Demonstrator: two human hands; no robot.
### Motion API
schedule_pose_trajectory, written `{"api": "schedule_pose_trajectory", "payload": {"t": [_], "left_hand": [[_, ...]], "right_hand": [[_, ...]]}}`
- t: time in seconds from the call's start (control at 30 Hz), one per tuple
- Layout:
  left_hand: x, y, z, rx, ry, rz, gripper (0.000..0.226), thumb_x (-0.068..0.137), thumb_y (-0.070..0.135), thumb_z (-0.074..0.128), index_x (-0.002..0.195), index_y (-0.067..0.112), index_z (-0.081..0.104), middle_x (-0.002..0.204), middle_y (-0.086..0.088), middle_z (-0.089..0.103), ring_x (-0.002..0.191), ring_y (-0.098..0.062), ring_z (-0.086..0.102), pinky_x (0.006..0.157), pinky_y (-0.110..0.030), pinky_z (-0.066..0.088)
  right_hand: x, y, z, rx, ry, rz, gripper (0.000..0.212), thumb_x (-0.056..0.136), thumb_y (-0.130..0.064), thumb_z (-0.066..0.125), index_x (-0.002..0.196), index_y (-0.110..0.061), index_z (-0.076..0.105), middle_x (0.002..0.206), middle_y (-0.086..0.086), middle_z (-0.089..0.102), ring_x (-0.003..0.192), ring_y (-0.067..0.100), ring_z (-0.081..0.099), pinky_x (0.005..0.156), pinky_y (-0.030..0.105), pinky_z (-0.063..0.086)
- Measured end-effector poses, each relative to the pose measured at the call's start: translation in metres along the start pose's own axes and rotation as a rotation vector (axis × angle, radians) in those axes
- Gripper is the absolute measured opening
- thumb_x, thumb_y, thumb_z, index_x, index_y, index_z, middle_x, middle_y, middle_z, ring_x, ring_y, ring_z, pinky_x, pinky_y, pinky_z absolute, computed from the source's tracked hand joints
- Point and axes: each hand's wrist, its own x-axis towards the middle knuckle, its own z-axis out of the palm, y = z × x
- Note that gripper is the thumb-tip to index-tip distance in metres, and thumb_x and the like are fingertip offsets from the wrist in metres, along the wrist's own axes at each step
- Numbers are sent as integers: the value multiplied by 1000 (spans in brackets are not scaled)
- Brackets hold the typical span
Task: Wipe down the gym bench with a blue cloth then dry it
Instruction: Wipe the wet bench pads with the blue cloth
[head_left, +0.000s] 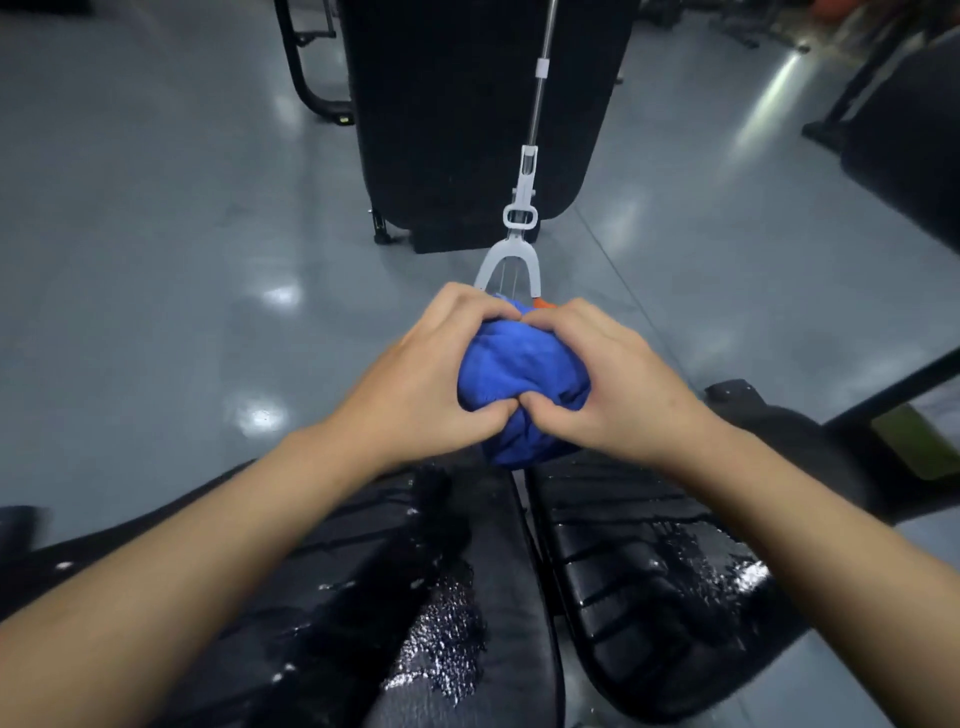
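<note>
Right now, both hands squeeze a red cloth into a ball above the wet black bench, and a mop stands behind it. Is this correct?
Not quite: the cloth is blue, not red, as the head view shows. The rest holds: the left hand and right hand squeeze it into a ball above the wet black bench, and a mop stands behind it.

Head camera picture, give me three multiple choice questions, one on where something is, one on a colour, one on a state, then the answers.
1. Where is the mop's white handle?
A. On the floor beyond the hands
B. Lying across the bench
C. In the left hand

2. What colour is the cloth?
A. Green
B. Blue
C. White

3. How is the bench surface?
A. Dry and dusty
B. Covered by a towel
C. Wet in patches

Answers:
1 A: the mop handle runs away over the grey floor.
2 B: the cloth bunched between left hand and right hand is blue.
3 C: shiny droplets glisten on the bench.
</note>
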Motion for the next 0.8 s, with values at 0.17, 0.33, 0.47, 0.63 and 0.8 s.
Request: {"api": "schedule_pose_trajectory", "payload": {"t": [0.17, 0.33, 0.47, 0.63, 0.8], "left_hand": [[-14, -24, 38, -24, -4, 49, 61, 74, 37, 73, 130, 28, 53, 129, 16, 47, 124, -5, 51, 99, -38, 48], [-14, -26, 53, 4, -17, 78, 58, 72, 38, 73, 126, 27, 55, 121, 16, 50, 115, 0, 51, 97, -20, 43], [-20, -8, 61, -16, -31, 61, 55, 70, 39, 73, 121, 34, 54, 116, 22, 49, 110, 3, 51, 90, -13, 41], [-35, 20, 81, -50, -71, 66, 53, 70, 41, 77, 118, 38, 53, 114, 17, 52, 109, -5, 54, 92, -23, 43], [-41, 52, 99, -69, -108, 98, 57, 73, 30, 82, 123, 27, 55, 122, 11, 56, 115, 1, 52, 94, -10, 38]], "right_hand": [[-21, 21, 27, -34, 22, 16, 55, 76, -41, 66, 129, -26, 59, 110, -14, 54, 106, 5, 55, 90, 21, 43], [-34, 28, 33, -61, 60, 31, 51, 75, -41, 65, 123, -24, 62, 111, -5, 62, 101, 8, 56, 87, 14, 41], [-52, 26, 23, -95, 48, 61, 50, 73, -46, 63, 119, -27, 62, 105, -5, 63, 98, 9, 57, 83, 12, 40], [-93, 21, 5, -134, 6, 98, 51, 74, -46, 64, 120, -26, 62, 104, -5, 64, 94, 7, 55, 80, 5, 35], [-131, 22, -14, -155, 3, 129, 54, 74, -47, 64, 124, -26, 61, 109, -4, 65, 99, 7, 56, 82, 7, 34]]}}
